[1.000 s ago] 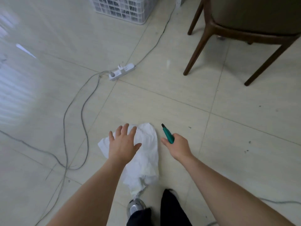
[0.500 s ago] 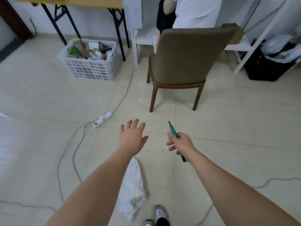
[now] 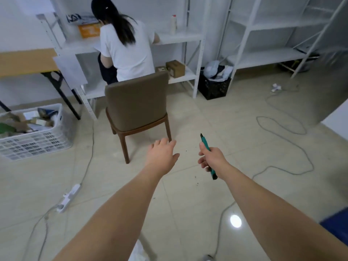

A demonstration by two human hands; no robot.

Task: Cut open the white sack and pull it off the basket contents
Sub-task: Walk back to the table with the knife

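Holding a green cutter [image 3: 207, 155] in the right hand [image 3: 212, 158], fingers curled round the handle, dark tip pointing up and away, butt end sticking out below the palm. Left hand [image 3: 163, 156] is released: palm down, fingers spread and relaxed, touching nothing, just left of the right hand. Both arms stretched forward over the tile floor [image 3: 188, 200].

Sack [image 3: 137, 253]: only a white scrap shows at the bottom edge, under the left forearm, well behind both hands, on the floor. Nothing grips it.

Containers:
- White basket [image 3: 35, 142], far left of the left hand, on the floor. Full of mixed stuff: cardboard pieces, small boxes, something green, something dark blue. Contents lie uncovered. Exact items too blurred to call.
- Black crate [image 3: 213, 87], ahead and right of the right hand, against the shelf leg. Holds crumpled white and dark bags or cloth that stick above the rim.
- Brown box [image 3: 176, 68] on the low shelf, ahead of both hands, flaps shut. A smaller box sits just left of it.
- Orange box [image 3: 88, 30] on the upper shelf, far ahead-left.

Rest: brown chair [image 3: 138, 108] straight ahead of the left hand, back facing the camera. A person [image 3: 126, 46] in a white shirt is beyond it, facing the white shelves [image 3: 269, 40]. Power strip [image 3: 68, 197] on the floor, left of the left forearm, grey cable running off it. More cable looped on the floor right of the right hand.
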